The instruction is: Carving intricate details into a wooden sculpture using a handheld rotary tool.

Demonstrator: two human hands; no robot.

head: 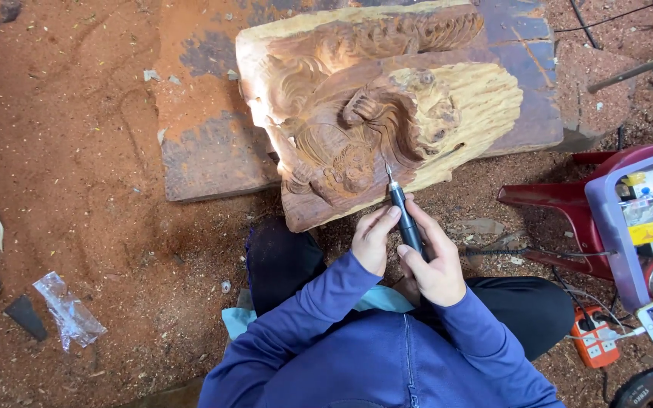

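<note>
Right hand [436, 264] grip clamped on rotary tool [404, 217], left hand [374, 238] steadying it, tip on wood carving [372, 106]

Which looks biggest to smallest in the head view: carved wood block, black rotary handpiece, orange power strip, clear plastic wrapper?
1. carved wood block
2. clear plastic wrapper
3. black rotary handpiece and orange power strip: similar, and the right hand covers part of the handpiece, so unranked.

1. The picture is bright — soft daylight falls evenly on the red ground.
2. The light wood carving [372, 106] glows very bright on its left edge, almost washed out.
3. Shadows are soft and short, darkest just under the carving and by the person's knees.
4. Most things look sharp.
5. The edges bend a little — the corners look stretched.
</note>
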